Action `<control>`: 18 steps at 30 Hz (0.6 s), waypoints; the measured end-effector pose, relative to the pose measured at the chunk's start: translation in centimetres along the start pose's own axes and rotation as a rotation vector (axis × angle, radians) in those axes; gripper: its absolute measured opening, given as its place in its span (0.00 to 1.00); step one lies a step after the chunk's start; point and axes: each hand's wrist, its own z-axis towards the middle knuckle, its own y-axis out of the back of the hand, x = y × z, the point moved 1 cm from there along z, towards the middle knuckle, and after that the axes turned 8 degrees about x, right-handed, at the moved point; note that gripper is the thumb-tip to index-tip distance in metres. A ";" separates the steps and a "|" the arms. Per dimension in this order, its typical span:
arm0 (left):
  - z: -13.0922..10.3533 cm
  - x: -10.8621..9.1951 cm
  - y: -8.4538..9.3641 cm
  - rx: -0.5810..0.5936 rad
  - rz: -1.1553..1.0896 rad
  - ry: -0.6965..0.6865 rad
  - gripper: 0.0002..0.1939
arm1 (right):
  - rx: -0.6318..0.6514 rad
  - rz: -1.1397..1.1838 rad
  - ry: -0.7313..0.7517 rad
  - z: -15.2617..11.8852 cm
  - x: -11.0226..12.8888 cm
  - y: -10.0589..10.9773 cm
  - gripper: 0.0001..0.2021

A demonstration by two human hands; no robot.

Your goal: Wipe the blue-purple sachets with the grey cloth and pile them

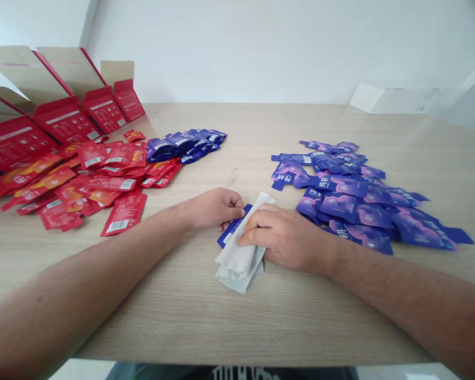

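Note:
Near the middle of the table, my left hand [216, 210] pinches the edge of a blue packet [230, 233]. A folded white cloth [241, 256] lies over the packet's right part, and my right hand [279, 235] has its fingers closed on this cloth. Part of the packet is hidden under the cloth. To the right of my right hand spreads a loose pile of blue and purple packets [342, 203]. Beyond my left hand lies a stack of blue packets [186, 143], which touches a heap of red packets [98, 174] on the left.
Open red boxes [67, 124] stand in a row at the back left, their flaps raised. A white box-like object [399, 100] sits at the far right of the wooden table [237, 327], against the wall. The table's front edge runs near my body.

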 end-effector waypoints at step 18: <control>-0.1 -0.2 0.0 -0.008 -0.032 0.007 0.08 | -0.154 -0.036 -0.126 -0.3 -1.2 0.8 0.16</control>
